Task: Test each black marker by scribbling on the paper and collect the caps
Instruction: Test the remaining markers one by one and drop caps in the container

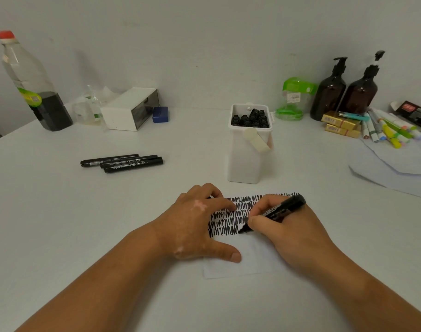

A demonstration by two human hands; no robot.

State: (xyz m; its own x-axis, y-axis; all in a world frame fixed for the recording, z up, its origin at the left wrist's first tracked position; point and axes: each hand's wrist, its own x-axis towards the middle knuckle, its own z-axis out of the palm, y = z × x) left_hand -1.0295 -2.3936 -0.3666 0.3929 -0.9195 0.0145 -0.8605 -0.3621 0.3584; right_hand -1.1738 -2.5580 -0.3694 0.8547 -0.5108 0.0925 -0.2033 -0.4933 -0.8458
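Observation:
A small white paper (252, 257) lies on the table in front of me, its upper half filled with rows of black scribble (231, 219). My right hand (291, 233) grips an uncapped black marker (281, 209) with its tip on the paper at the end of the lowest row. My left hand (199, 226) rests on the paper's left edge, thumb flat on the sheet. Its other fingers are curled over a small dark piece that looks like the marker's cap (210, 197). Three capped black markers (123, 161) lie together at the left. A white container (250, 142) behind the paper holds several black caps (251, 119).
At the back left stand a tall bottle (32, 87) with dark liquid, a white box (130, 109) and a blue block (160, 114). At the back right are a green-lidded jar (293, 99), two brown pump bottles (343, 92), gold boxes (341, 125), coloured pens (391, 130) and loose papers (396, 168).

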